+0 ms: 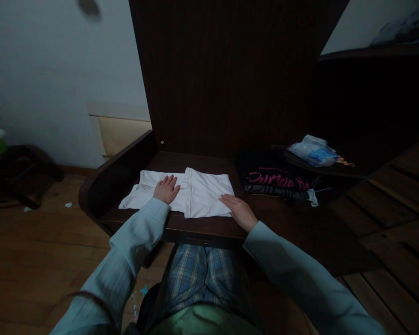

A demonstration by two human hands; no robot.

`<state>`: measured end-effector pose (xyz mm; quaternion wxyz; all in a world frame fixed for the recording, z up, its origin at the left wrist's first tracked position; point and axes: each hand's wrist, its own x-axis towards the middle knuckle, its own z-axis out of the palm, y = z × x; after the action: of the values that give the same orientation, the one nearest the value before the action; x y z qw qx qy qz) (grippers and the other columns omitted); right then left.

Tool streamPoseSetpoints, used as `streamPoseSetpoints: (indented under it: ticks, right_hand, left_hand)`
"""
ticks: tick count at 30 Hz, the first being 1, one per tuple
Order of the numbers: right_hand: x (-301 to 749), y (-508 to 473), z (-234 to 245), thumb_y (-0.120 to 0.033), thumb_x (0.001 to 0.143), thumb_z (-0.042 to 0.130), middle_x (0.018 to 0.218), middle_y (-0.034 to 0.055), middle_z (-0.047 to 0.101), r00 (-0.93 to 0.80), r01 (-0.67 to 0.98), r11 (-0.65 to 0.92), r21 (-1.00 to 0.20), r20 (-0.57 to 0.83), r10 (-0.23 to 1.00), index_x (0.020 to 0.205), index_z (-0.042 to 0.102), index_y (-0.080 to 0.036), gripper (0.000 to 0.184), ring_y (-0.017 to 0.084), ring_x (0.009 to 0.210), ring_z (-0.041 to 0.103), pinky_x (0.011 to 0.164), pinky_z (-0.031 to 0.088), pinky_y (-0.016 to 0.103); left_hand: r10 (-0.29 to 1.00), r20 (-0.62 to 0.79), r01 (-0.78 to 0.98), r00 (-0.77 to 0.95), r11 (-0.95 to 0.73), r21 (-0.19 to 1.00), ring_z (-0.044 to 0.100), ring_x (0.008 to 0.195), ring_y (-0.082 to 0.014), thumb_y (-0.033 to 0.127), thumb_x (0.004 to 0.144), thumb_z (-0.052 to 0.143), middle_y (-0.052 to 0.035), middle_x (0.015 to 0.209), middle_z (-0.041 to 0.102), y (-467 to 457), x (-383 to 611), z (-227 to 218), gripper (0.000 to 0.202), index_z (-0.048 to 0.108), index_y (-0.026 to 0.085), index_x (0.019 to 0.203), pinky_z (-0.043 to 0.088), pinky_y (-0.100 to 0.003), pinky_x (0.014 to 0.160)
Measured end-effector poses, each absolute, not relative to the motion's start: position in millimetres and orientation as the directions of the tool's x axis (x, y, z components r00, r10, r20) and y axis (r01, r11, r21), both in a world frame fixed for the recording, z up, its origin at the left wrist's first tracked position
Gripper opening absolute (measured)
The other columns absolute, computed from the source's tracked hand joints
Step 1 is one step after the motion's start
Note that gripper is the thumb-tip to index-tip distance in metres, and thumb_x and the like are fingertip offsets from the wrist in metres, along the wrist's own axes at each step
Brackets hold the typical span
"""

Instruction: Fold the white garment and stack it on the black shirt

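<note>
A white garment (199,193), partly folded, lies flat on a dark wooden desk (265,218) in front of me. My left hand (166,189) rests palm down on its left half, fingers stretched out. My right hand (238,210) lies flat at the garment's right lower edge, fingers together and extended. Neither hand grips anything. Both arms wear light blue sleeves.
A folded black garment with pink lettering (275,179) lies to the right of the white one. Behind it a plastic packet (312,150) sits on a dark round tray. A tall dark panel (226,74) rises behind the desk. A low stool (21,172) stands at the left.
</note>
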<state>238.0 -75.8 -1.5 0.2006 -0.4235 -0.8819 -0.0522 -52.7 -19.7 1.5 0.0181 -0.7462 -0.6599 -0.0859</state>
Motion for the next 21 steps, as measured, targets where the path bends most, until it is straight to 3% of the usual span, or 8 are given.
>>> streamPoseSetpoints:
  ticks: [5, 12, 17, 19, 21]
  right_hand:
    - [240, -75, 2, 0.006, 0.055, 0.037, 0.121, 0.0082, 0.055, -0.412, 0.847, 0.501, -0.176, 0.375, 0.830, 0.107, 0.060, -0.014, 0.061, 0.019, 0.109, 0.053, 0.096, 0.041, 0.034]
    - [231, -114, 16, 0.000, 0.062, 0.043, 0.116, 0.0098, 0.059, -0.443, 0.866, 0.475, -0.154, 0.201, 0.874, 0.108, 0.060, -0.014, 0.051, 0.021, 0.105, 0.056, 0.091, 0.045, 0.035]
    - [239, -146, 37, -0.032, 0.072, 0.058, 0.114, 0.0079, 0.060, -0.580, 0.750, 0.589, -0.301, 0.128, 0.804, 0.111, 0.058, -0.018, 0.042, 0.022, 0.105, 0.055, 0.091, 0.044, 0.036]
    - [248, -138, 43, -0.041, 0.077, 0.053, 0.115, 0.0071, 0.060, -0.563, 0.727, 0.561, -0.395, 0.124, 0.817, 0.112, 0.057, -0.019, 0.042, 0.021, 0.106, 0.054, 0.092, 0.043, 0.034]
    - [257, -117, 42, -0.041, 0.082, 0.045, 0.116, 0.0076, 0.058, -0.470, 0.738, 0.488, -0.465, 0.165, 0.867, 0.111, 0.057, -0.019, 0.039, 0.019, 0.108, 0.053, 0.095, 0.040, 0.034]
  left_hand:
    - [0.985, 0.134, 0.990, 0.108, -0.120, 0.080, 0.027, 0.129, -0.0251, 0.038, 0.087, 0.027, -0.0086, 0.140, 0.032, -21, -51, 5, 0.052, 0.036, 0.013, 0.132, 0.026, -0.040, 0.102]
    - [0.972, 0.084, 0.971, 0.219, -0.225, 0.075, 0.024, 0.130, -0.0234, 0.039, 0.087, 0.027, -0.0058, 0.141, 0.029, -23, -57, 5, 0.052, 0.033, 0.016, 0.133, 0.024, -0.041, 0.104]
    - [0.885, 0.081, 0.880, 0.459, -0.465, 0.098, 0.026, 0.130, -0.0207, 0.047, 0.086, 0.025, -0.0022, 0.141, 0.031, -22, -76, 1, 0.054, 0.035, 0.022, 0.132, 0.025, -0.037, 0.104]
    - [0.861, 0.095, 0.854, 0.500, -0.508, 0.113, 0.027, 0.129, -0.0208, 0.050, 0.085, 0.024, -0.0027, 0.140, 0.032, -21, -81, 0, 0.056, 0.036, 0.021, 0.132, 0.025, -0.037, 0.104]
    - [0.845, 0.105, 0.837, 0.525, -0.535, 0.117, 0.027, 0.129, -0.0212, 0.052, 0.085, 0.024, -0.0039, 0.139, 0.034, -21, -83, -1, 0.058, 0.037, 0.020, 0.131, 0.025, -0.037, 0.103]
